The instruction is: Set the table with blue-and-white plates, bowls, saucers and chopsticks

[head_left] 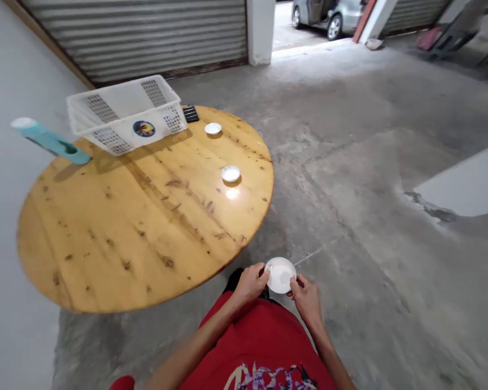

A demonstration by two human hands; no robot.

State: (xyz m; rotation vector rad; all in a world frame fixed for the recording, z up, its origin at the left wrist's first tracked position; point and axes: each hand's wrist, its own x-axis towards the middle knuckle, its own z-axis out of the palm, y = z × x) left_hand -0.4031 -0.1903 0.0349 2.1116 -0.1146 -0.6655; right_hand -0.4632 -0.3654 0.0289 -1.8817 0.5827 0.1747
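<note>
A small white dish (pixel 280 273) is held in front of my body, just off the near right edge of the round wooden table (pixel 117 216). My left hand (pixel 250 283) pinches its left rim and my right hand (pixel 307 297) pinches its right rim; both hands are closed on it. Two more small white dishes rest on the table: one (pixel 230 173) near the right edge and one (pixel 212 128) farther back.
A white plastic basket (pixel 126 114) stands at the back of the table, with a small black object (pixel 190 114) beside it. A teal tool (pixel 49 141) overhangs the left side. Bare concrete floor spreads to the right; a roller shutter and a parked car are behind.
</note>
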